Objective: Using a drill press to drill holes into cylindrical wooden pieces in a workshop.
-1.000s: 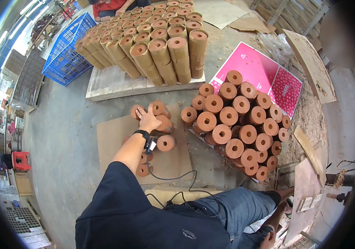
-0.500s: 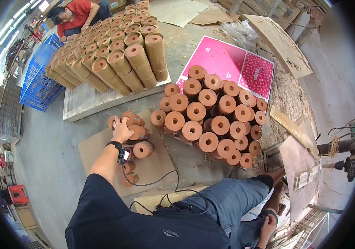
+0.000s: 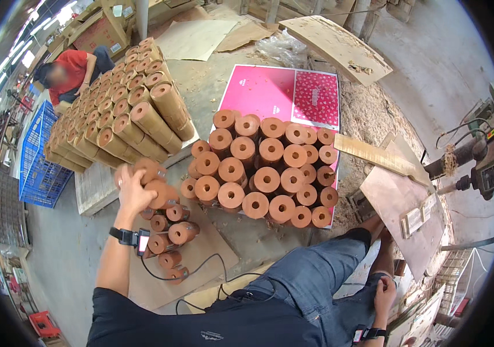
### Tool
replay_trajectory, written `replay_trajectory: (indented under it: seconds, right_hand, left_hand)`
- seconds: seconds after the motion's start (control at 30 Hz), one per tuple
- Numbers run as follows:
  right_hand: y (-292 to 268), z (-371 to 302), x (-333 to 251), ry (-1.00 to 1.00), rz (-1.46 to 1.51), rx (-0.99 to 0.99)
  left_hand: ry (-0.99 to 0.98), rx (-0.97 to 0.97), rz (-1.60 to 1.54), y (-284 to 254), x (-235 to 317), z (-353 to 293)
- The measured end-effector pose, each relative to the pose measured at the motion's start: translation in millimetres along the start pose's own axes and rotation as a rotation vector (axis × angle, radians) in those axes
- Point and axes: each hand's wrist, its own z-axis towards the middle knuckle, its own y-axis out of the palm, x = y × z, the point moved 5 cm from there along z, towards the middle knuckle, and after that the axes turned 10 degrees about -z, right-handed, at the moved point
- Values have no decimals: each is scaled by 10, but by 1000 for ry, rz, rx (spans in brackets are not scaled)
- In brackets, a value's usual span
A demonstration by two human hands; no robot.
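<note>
My left hand is closed on a cluster of reddish-brown cylinders, each with a round hole through its middle. The fingers reach between them, and the cluster appears raised above the smaller-looking cylinders on a brown cardboard sheet. To the right of this hand, many similar cylinders stand close together, hole ends up, partly on a pink printed sheet. My right hand rests against my leg with nothing visible in it, its fingers loosely bent.
Bamboo-like tubes filled with brown cores stand in rows on a low platform. Beyond them a person in red crouches beside a blue crate. Wood shavings, boards and a machine lie to the right.
My left hand has closed round several cylinders and lifted them off the cardboard toward the bamboo-like tubes. The whole view has shifted and turned. My right hand stays by my leg.
</note>
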Motion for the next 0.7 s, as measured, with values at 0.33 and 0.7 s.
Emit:
replay_trajectory:
  seconds: [0.33,0.7]
  right_hand:
    - [187,0,531,112,-318,72]
    - [187,-47,610,81,-396,152]
  left_hand:
    - [400,-238,-194,261,2768,120]
    - [471,-342,-115,1002,3612,105]
